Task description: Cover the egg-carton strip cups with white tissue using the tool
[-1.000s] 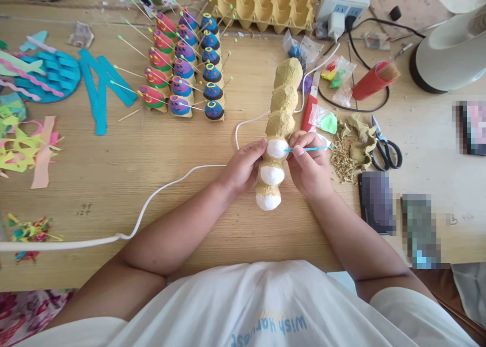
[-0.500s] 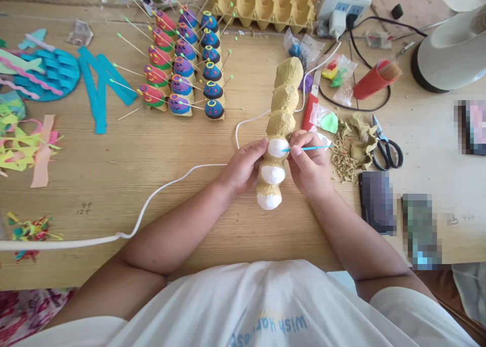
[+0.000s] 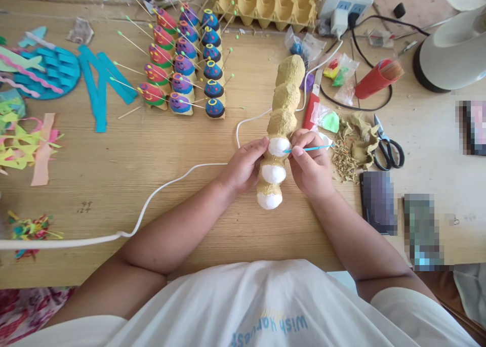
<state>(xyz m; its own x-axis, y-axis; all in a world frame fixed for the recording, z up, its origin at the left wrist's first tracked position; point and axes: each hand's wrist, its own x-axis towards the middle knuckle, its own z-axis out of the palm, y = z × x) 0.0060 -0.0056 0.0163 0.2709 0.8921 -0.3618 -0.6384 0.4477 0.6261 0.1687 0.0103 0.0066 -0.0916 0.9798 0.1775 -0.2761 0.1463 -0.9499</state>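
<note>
An egg carton strip of several bumps stands out from the table, held between my hands. The three bumps nearest me have white caps; the farther ones are bare tan pulp. My left hand is closed on the strip's left side, thumb beside the third white cap. In my right hand a thin blue modelling tool is pinched between thumb and fingers. Its tip rests on the lower right edge of that third white cap. The right fingers beyond the pinch are partly hidden behind the strip.
Rows of painted egg-carton caterpillars with pins stand at the back left. A white cable crosses the table. On the right lie carton scraps, scissors, a red cup of sticks, a red-handled knife and phones.
The tool's tip has slid slightly down along the edge of the third white cap. Both hands keep the same grip, and the whole view has shifted a little.
</note>
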